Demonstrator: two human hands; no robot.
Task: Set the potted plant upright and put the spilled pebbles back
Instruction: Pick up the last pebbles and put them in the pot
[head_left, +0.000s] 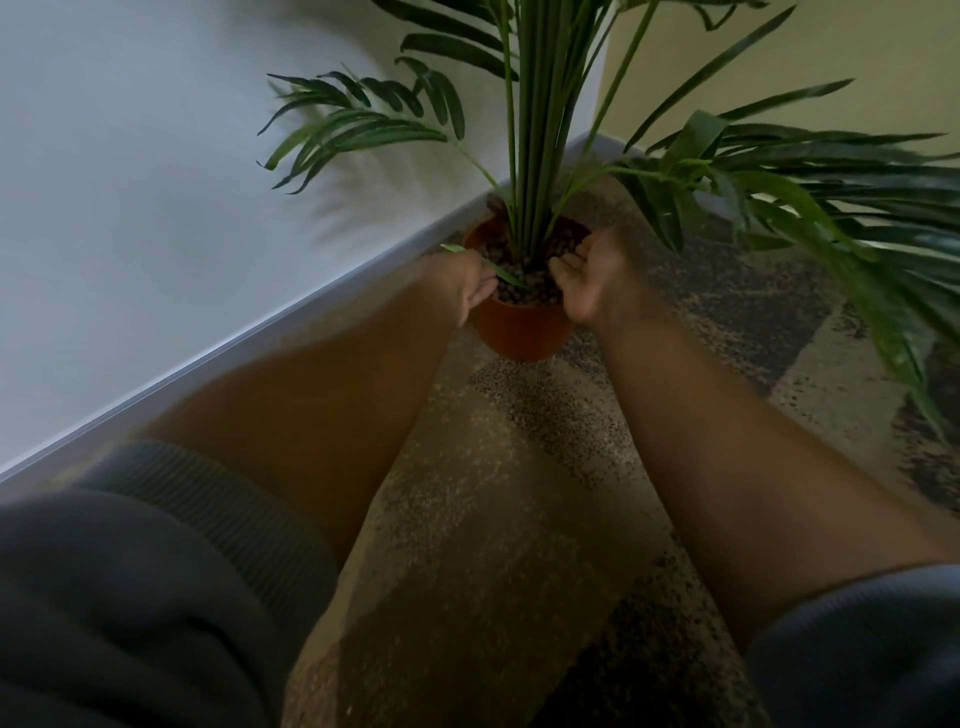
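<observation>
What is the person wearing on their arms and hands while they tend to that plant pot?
Both hands, the left hand and the right hand, are bare: no gloves, rings or watch show. The forearms are bare too. Grey-blue ribbed sleeves are pushed up towards the elbows, the left cuff plainly knitted in ridges.

The top and right picture edges cut off the long green fronds of the palm plant (524, 130) standing in the round terracotta-orange plastic pot (519, 325). Motion blur smears the fronds right of the pot. The left hand (475, 283) hides the pot's left rim, its fingers mostly out of sight; the brown pebbles (524, 291) inside are too small to tell apart.
</observation>
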